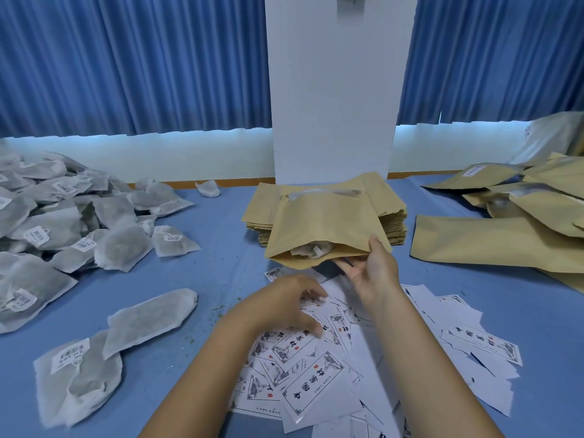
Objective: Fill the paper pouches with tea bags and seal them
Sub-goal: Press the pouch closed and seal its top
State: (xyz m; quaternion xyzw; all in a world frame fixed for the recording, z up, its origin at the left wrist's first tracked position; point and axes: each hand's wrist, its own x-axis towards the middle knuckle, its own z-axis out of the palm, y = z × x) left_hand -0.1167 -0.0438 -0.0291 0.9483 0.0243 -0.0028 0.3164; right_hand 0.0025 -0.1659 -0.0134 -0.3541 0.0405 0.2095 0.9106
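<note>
My right hand (374,273) holds a brown paper pouch (322,226) by its open near edge, a little above the table. Tea bags show inside the pouch mouth (311,249). My left hand (294,303) rests palm down on a scatter of white printed label cards (311,380), fingers curled on one card. A big heap of grey tea bags (47,216) lies at the left. Two more tea bags (148,317) lie near the front left. Behind the held pouch sits a stack of flat empty pouches (392,213).
Filled pouches (505,235) are piled at the right. A white pillar (331,90) rises behind the table, with blue curtains on both sides. The blue table cover (221,248) shows between the piles. A single small tea bag (208,188) lies near the far edge.
</note>
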